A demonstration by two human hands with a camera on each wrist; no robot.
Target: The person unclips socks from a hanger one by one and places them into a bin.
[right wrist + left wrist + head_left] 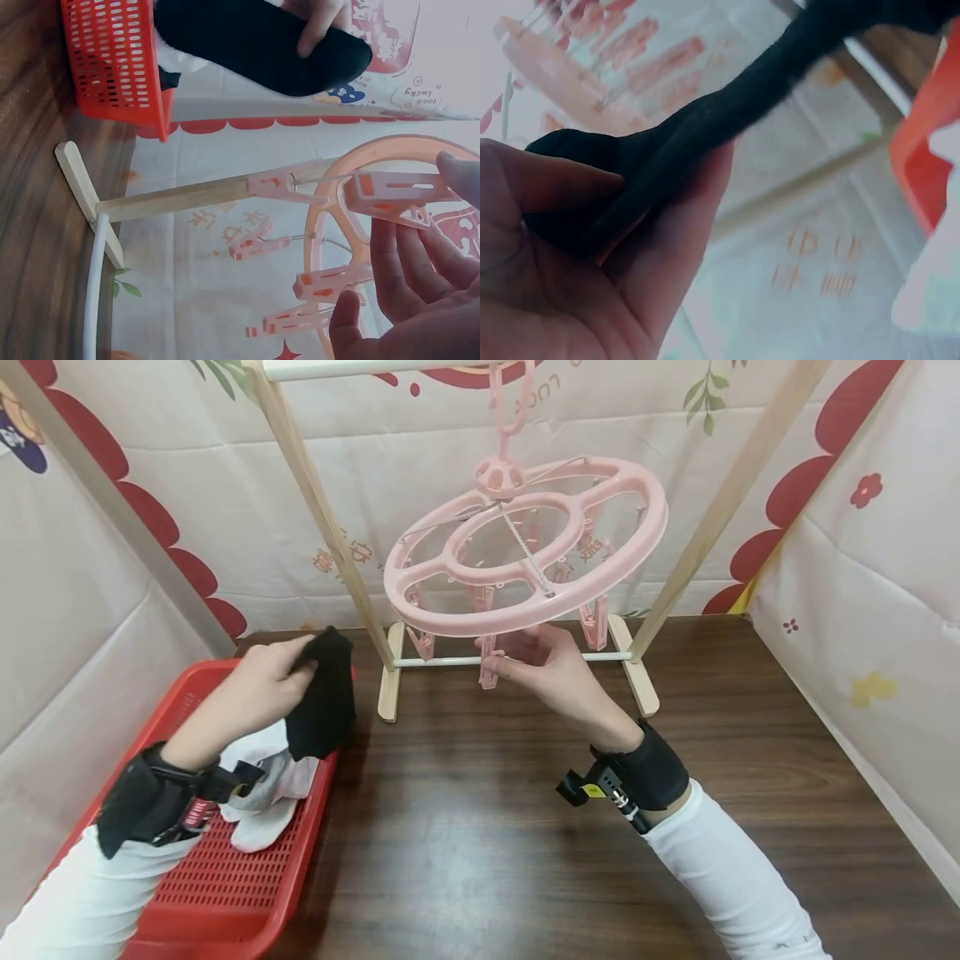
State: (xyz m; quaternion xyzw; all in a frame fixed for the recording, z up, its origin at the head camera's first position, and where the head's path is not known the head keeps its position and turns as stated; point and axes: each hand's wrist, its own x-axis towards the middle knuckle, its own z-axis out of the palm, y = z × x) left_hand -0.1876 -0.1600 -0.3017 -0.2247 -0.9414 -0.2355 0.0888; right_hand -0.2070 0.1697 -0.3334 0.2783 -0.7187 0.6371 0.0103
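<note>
My left hand point(251, 693) pinches a black sock point(322, 702) near its upper end, over the red basket. In the left wrist view the sock point(705, 124) passes between thumb and fingers and stretches up to the right. My right hand point(562, 681) is under the front rim of a pink round drying hanger point(450, 625). It holds a pink clothespin point(487, 673) hanging from that rim. The right wrist view has the thumb on one side of the clothespin point(394, 182) and the fingers on the other.
The red basket point(296, 872) at the left contains white and grey socks point(262, 827). A wooden stand point(330, 539) carries the hanger from its white top bar point(337, 368). Other pink clothespins point(595, 622) dangle around the hanger. Printed cloth walls point(862, 610) enclose the brown table point(465, 827).
</note>
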